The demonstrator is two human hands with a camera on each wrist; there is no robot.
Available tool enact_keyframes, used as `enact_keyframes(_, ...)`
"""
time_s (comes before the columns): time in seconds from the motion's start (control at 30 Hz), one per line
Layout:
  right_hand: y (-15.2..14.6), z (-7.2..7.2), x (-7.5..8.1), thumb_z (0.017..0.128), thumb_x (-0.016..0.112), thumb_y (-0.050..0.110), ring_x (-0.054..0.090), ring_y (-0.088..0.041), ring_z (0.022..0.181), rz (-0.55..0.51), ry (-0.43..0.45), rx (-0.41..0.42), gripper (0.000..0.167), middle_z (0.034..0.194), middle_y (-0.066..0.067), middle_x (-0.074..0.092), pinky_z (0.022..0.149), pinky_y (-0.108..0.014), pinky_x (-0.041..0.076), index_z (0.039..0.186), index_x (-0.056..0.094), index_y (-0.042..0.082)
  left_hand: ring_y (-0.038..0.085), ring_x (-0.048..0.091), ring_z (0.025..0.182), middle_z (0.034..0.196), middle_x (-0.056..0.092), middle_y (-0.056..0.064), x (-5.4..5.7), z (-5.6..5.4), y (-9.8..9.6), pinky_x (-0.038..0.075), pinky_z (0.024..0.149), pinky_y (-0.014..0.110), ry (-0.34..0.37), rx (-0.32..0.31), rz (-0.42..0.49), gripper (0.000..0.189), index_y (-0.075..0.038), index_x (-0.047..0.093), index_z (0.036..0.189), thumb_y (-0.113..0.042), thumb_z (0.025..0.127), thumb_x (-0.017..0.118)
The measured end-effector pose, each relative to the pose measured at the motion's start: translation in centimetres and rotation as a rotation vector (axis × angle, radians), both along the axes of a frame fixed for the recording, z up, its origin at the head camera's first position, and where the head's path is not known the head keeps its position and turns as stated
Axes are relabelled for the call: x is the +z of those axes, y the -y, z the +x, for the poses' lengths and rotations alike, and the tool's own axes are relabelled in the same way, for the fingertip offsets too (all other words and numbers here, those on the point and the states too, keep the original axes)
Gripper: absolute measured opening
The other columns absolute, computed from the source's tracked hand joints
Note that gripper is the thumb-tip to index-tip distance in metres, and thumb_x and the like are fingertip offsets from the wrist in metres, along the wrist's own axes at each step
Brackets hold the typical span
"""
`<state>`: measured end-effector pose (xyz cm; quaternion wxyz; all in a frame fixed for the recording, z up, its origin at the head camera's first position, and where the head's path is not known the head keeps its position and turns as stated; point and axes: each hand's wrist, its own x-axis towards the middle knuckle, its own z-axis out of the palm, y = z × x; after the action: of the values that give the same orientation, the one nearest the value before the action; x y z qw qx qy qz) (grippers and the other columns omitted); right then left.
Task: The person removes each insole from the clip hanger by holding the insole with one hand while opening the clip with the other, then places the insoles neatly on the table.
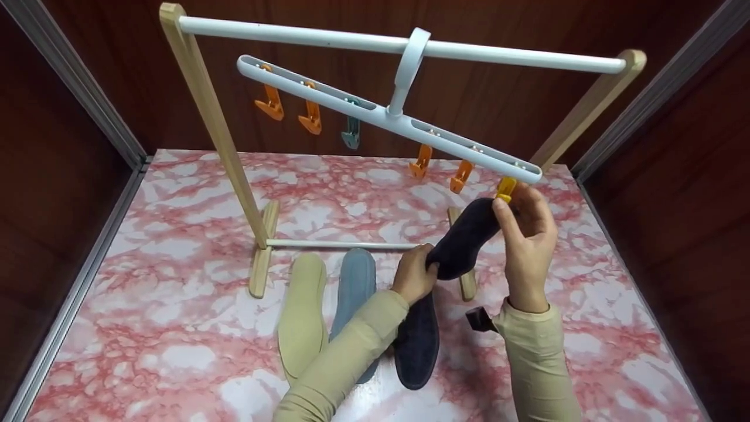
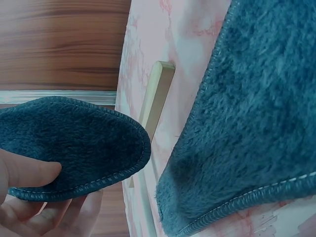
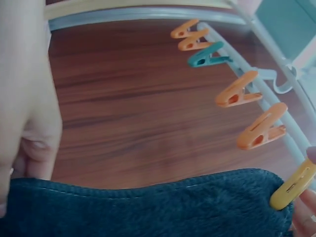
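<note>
A dark fuzzy insole [image 1: 467,237] with a stitched edge hangs slantwise between both hands. My left hand [image 1: 415,272] pinches its lower end, thumb on the fuzzy face and fingers behind, as the left wrist view shows. At the upper end my right hand [image 1: 532,234] pinches a yellow clip [image 3: 294,185], which overlaps the insole's tip in the right wrist view. That clip is the outermost one on the right of a white clip hanger [image 1: 392,117]. A second dark insole [image 1: 417,349] lies on the table below my left hand.
The hanger hooks over the white bar [image 1: 515,54] of a wooden-legged rack and tilts down to the right. Several orange clips [image 1: 460,177] and one green clip [image 1: 351,132] hang from it. A pale yellow insole [image 1: 302,316] and a grey-blue insole [image 1: 356,278] lie on the marbled table.
</note>
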<state>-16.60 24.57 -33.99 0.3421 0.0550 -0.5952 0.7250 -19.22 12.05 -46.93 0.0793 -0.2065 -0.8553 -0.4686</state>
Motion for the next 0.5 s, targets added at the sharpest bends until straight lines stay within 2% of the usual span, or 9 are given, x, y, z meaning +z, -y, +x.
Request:
enact_keyframes(0.13,-0.05,-0.15,0.4,0.082,0.067,-0.008,0.063,-0.018,0.082,-0.037,-0.024,0.045,0.02,0.093,-0.01,0.068,0.078,-0.027,0.052,0.102,0.065,-0.003,0.028,0.066,0.088,0.089,0.068,0.013,0.08,0.1,0.17,0.05,0.081,0.035,0.026,-0.011,-0.005,0.01,0.0,0.064,0.091,0.002,0.081,0.062)
enact_keyframes(0.27,-0.1,-0.23,0.63,0.083,0.068,-0.005,0.061,-0.019,0.076,-0.049,-0.007,0.052,0.018,0.087,-0.01,0.067,0.075,-0.027,0.051,0.101,0.066,-0.005,0.028,0.066,0.089,0.09,0.069,0.013,0.13,0.28,0.33,0.05,0.081,0.036,0.055,-0.025,0.018,0.009,-0.001,0.066,0.09,0.002,0.082,0.062)
enact_keyframes(0.5,-0.2,-0.37,0.82,0.085,0.067,-0.002,0.057,-0.02,0.076,-0.032,0.02,0.064,0.012,0.079,-0.008,0.061,0.077,-0.029,0.047,0.096,0.062,-0.003,0.027,0.065,0.104,0.107,0.07,0.012,0.1,0.86,0.62,0.046,0.095,0.034,0.06,-0.068,0.024,0.026,-0.003,0.068,0.109,0.002,0.084,0.062)
